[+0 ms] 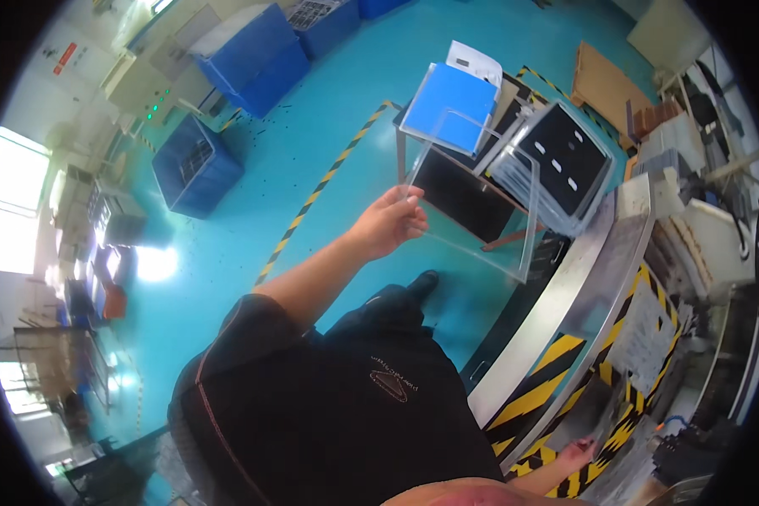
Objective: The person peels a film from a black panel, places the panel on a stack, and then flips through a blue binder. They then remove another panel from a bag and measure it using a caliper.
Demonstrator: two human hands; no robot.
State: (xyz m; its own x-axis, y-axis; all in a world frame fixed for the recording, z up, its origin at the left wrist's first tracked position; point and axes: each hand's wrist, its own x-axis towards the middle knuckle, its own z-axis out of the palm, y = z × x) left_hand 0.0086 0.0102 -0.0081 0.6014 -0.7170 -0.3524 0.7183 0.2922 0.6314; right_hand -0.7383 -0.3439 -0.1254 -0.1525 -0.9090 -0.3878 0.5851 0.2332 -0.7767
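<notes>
My left hand (390, 223) is stretched out ahead with its fingers closed on the near-left edge of a clear rectangular plastic tray (529, 253). The tray is see-through, with only its rim showing plainly, and hangs tilted in front of a small stand. Down at the lower right, my right hand (575, 455) reaches between surfaces marked with yellow-black tape. Its fingers are bent beside a greyish panel, and what they grip is too small to make out. A stack of clear trays topped by a black panel (565, 160) with white oblong spots lies beyond the held tray.
A blue sheet (451, 105) and a white piece (476, 62) rest on the stand. A metal machine edge (594, 253) with striped tape (538, 384) runs along my right. Blue bins (196, 164) stand on the green floor at left, past a striped floor line (316, 192). A cardboard sheet (603, 88) leans behind.
</notes>
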